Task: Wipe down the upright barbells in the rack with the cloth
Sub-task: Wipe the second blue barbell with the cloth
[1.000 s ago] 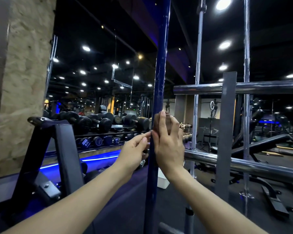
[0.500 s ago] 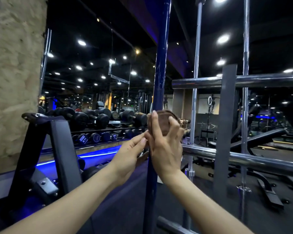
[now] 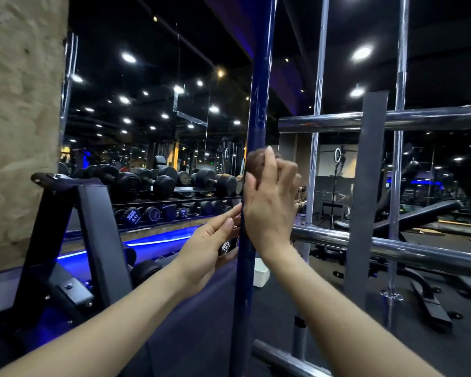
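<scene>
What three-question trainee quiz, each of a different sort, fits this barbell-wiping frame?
1. True or false: the right hand holds the brown cloth against the blue barbell.
2. The left hand is: A) gripping a chrome barbell; B) fingers at the blue bar, below the cloth; C) out of view.
3. Fill in: the white tub sits on the ____.

Key: 1 true; 2 B; 3 floor.
</scene>
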`<control>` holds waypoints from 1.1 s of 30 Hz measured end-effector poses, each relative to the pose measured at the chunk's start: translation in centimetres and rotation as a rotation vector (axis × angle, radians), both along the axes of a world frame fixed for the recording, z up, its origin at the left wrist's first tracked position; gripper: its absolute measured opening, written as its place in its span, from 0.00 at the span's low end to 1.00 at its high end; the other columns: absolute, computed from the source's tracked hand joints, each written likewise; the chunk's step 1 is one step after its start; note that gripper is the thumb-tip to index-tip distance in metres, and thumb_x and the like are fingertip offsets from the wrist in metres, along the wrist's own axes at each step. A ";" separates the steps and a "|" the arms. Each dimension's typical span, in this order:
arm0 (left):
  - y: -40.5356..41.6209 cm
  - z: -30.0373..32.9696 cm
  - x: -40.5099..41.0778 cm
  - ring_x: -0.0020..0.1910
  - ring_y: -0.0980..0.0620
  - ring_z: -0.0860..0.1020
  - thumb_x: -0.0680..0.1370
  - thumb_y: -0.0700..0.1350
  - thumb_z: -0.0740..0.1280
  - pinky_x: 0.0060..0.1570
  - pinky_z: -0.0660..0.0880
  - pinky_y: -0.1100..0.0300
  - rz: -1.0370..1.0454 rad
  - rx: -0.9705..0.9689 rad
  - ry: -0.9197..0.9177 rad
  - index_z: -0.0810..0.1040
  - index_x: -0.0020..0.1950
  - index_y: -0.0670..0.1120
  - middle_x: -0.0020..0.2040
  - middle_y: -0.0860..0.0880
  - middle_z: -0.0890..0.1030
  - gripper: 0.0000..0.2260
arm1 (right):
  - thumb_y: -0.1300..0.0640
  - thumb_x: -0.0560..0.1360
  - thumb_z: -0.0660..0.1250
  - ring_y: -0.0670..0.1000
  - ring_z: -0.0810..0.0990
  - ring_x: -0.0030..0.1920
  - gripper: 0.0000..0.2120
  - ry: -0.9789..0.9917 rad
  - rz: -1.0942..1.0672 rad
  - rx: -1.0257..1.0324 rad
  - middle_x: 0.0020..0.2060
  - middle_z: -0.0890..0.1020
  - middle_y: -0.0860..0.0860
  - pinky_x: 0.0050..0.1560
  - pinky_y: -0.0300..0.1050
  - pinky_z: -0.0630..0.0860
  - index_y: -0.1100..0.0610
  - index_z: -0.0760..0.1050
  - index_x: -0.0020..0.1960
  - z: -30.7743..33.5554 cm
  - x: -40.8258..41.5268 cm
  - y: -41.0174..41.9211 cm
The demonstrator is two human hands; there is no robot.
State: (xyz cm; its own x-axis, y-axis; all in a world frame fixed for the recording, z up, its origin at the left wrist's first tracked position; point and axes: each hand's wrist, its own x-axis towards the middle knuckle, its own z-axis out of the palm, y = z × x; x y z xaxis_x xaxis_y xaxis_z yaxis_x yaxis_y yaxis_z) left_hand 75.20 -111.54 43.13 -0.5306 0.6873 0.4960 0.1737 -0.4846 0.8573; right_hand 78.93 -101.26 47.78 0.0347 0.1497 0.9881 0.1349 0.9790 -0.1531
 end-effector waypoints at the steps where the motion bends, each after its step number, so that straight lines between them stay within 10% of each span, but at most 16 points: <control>1: -0.1 0.0 0.0 0.56 0.61 0.77 0.82 0.44 0.55 0.61 0.71 0.56 -0.004 -0.003 -0.007 0.74 0.65 0.55 0.57 0.57 0.81 0.15 | 0.47 0.77 0.53 0.55 0.65 0.55 0.26 -0.031 -0.003 -0.003 0.57 0.63 0.54 0.35 0.46 0.76 0.60 0.63 0.71 -1.3 0.2 -0.1; 15: -0.3 -2.1 -0.2 0.47 0.63 0.80 0.82 0.43 0.55 0.49 0.74 0.64 -0.010 -0.089 0.023 0.75 0.59 0.57 0.47 0.59 0.84 0.13 | 0.48 0.78 0.58 0.61 0.71 0.53 0.30 -0.048 -0.032 -0.075 0.56 0.69 0.61 0.42 0.54 0.79 0.65 0.61 0.73 -1.1 1.1 -0.9; 22: -0.6 -5.1 0.6 0.59 0.56 0.75 0.82 0.43 0.56 0.66 0.67 0.53 -0.046 -0.068 -0.121 0.74 0.60 0.57 0.57 0.56 0.80 0.13 | 0.46 0.75 0.57 0.56 0.67 0.53 0.31 -0.203 -0.017 -0.124 0.55 0.66 0.55 0.36 0.55 0.81 0.63 0.60 0.72 -12.8 2.0 -1.0; 25: -0.8 -5.4 0.9 0.52 0.55 0.76 0.79 0.45 0.58 0.53 0.68 0.58 -0.064 -0.044 -0.124 0.75 0.59 0.55 0.50 0.57 0.83 0.12 | 0.47 0.76 0.60 0.57 0.67 0.55 0.30 -0.191 -0.018 -0.131 0.56 0.68 0.58 0.39 0.55 0.80 0.64 0.64 0.71 -9.2 2.4 -1.6; 33: -0.6 -6.5 -0.1 0.54 0.59 0.79 0.78 0.48 0.59 0.62 0.70 0.55 -0.080 -0.094 -0.105 0.78 0.59 0.56 0.53 0.57 0.83 0.13 | 0.49 0.76 0.62 0.61 0.68 0.54 0.30 -0.043 -0.071 -0.128 0.56 0.66 0.58 0.43 0.56 0.78 0.65 0.62 0.73 -5.6 1.1 -1.7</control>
State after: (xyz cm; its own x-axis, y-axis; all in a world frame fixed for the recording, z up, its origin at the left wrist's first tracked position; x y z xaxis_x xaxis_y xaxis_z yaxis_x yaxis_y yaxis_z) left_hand 75.14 -112.13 36.68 -0.5179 0.7702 0.3723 0.0442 -0.4105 0.9108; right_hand 80.04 -102.92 42.14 0.0075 0.2733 0.9619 0.2124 0.9395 -0.2686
